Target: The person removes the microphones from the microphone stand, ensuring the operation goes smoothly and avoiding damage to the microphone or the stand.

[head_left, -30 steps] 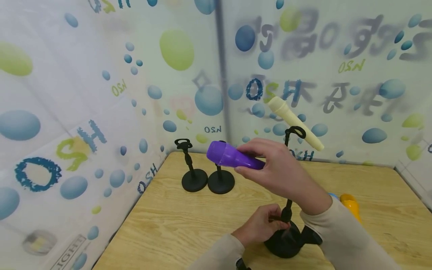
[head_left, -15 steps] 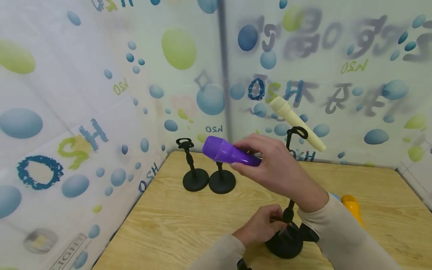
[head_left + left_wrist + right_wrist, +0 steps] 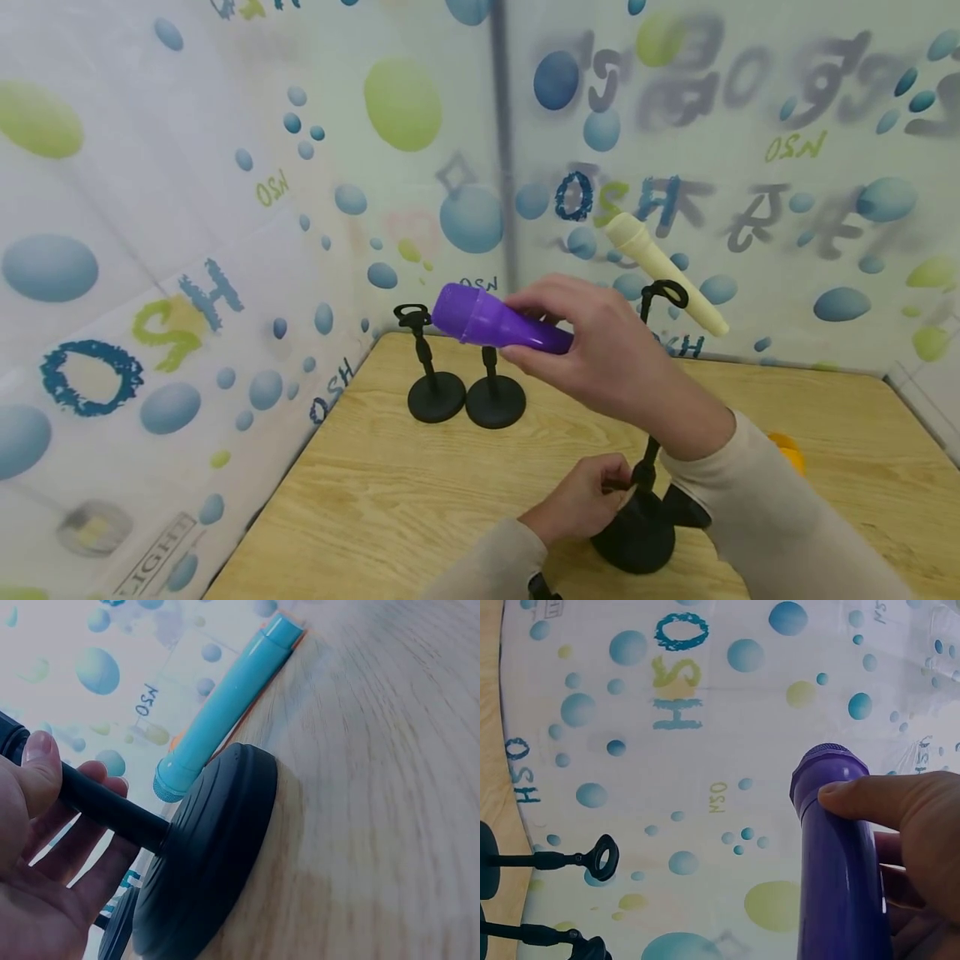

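Note:
My right hand grips a purple microphone by its handle, in the air with its head pointing left. In the right wrist view the thumb lies across the microphone just below its head. Lower down, my left hand holds the pole of a black desk microphone stand, thumb on one side and fingers on the other in the left wrist view. The round base stands on the table. A cream microphone slants at the top of this stand, overlapping its ring clip in the head view.
Two more black stands with ring clips stand side by side at the back left of the wooden table. A light blue microphone lies beyond the held base, an orange one near my right sleeve. Patterned curtains enclose the table.
My right hand has moved up and to the left with the purple microphone, now over the two back stands in the head view. The left hand keeps its hold on the near stand.

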Available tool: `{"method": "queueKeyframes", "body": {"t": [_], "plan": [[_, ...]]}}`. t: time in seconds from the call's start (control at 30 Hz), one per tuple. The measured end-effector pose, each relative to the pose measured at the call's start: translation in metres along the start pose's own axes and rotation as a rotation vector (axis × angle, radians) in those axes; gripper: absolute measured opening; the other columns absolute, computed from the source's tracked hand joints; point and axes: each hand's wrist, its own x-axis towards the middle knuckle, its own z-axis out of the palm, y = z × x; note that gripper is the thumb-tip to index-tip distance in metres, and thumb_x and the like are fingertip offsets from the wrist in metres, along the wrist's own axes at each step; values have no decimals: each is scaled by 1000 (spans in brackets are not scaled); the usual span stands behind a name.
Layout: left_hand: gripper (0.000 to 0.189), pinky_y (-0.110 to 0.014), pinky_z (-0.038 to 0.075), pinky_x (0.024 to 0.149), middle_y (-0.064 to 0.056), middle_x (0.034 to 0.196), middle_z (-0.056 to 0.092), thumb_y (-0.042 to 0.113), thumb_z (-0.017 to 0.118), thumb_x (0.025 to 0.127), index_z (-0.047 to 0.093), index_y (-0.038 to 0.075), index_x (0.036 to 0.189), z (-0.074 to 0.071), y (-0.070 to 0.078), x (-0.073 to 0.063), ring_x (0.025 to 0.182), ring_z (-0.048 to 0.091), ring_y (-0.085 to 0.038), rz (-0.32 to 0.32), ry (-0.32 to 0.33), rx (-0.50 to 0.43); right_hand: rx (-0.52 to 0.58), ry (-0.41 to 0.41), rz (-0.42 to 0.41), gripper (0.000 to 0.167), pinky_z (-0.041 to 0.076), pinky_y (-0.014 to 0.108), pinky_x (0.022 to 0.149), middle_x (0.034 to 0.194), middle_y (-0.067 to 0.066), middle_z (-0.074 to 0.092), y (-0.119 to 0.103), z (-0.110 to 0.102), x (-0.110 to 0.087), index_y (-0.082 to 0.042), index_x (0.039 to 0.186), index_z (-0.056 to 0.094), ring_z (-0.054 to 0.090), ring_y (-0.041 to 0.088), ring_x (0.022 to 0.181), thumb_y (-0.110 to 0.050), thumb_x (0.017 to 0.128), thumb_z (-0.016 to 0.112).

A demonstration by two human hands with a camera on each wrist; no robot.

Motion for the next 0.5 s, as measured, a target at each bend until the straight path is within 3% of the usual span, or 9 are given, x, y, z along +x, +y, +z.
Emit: {"method": "queueKeyframes", "body": {"t": [0.2, 0.37, 0.5], "plan": [[1, -17, 54, 98, -11, 112, 81, 1, 70, 103, 69, 2, 103, -1, -1, 1, 101, 67, 7, -17, -11, -14, -11, -24, 48, 30, 65, 43, 86, 117, 6, 77, 4, -5, -7, -9, 124, 77, 70, 18, 99, -16, 96, 84], [11, -18, 54, 99, -10, 111, 82, 11, 74, 103, 69, 2, 103, -2, -2, 3, 102, 68, 5, -1, -24, -7, -53, -1, 59, 29, 64, 42, 85, 117, 4, 78, 8, -11, -14, -11, 123, 77, 72, 16, 99, -18, 96, 85], [10, -17, 54, 97, -4, 108, 82, 13, 75, 102, 69, 4, 102, -3, -1, 2, 100, 66, 8, -28, -23, -16, -81, 15, 71, 30, 65, 43, 83, 117, 4, 79, 12, -18, -19, -11, 123, 77, 73, 16, 97, -19, 95, 86]]}}
